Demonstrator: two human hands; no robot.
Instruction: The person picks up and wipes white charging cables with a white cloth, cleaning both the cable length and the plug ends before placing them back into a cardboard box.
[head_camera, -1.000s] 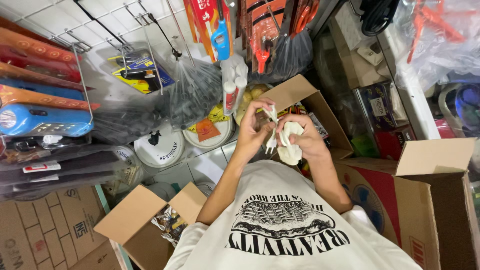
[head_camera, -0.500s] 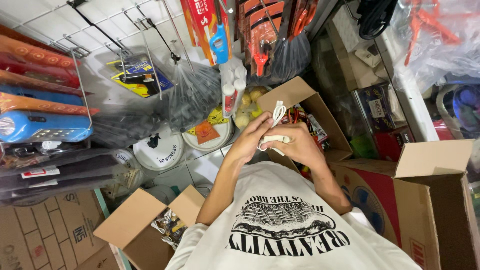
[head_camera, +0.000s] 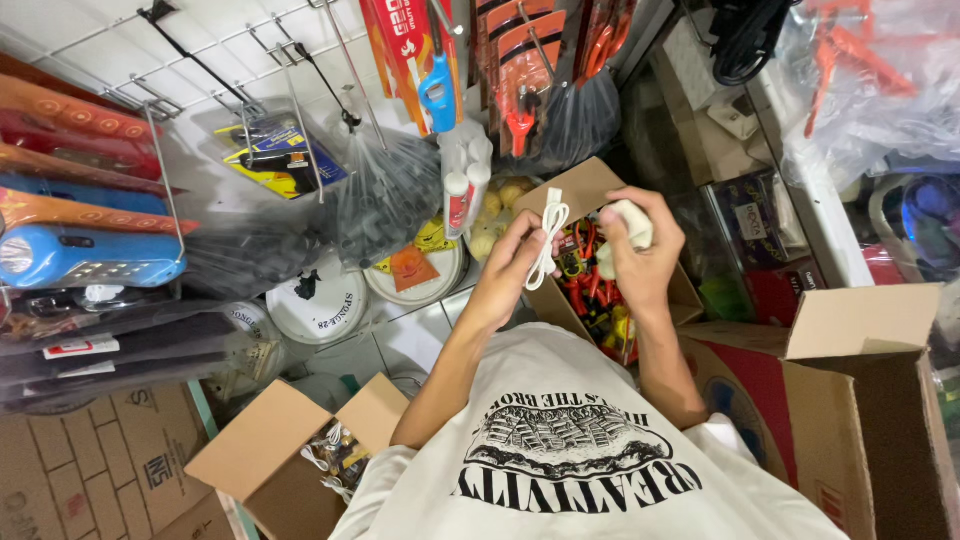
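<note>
L hand (head_camera: 518, 262) pinches white cord loop (head_camera: 549, 236); R hand (head_camera: 640, 250) clamps white plug (head_camera: 630, 222), hands apart.

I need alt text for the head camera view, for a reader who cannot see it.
Seen from above, a person's left hand holds a looped white cable and the right hand grips a small white object, above an open cardboard box of red and yellow items. Hanging tools and more boxes surround them.

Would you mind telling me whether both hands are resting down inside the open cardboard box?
No: the left hand holds up a looped white cord and the right hand grips a white object above the open cardboard box.
</note>
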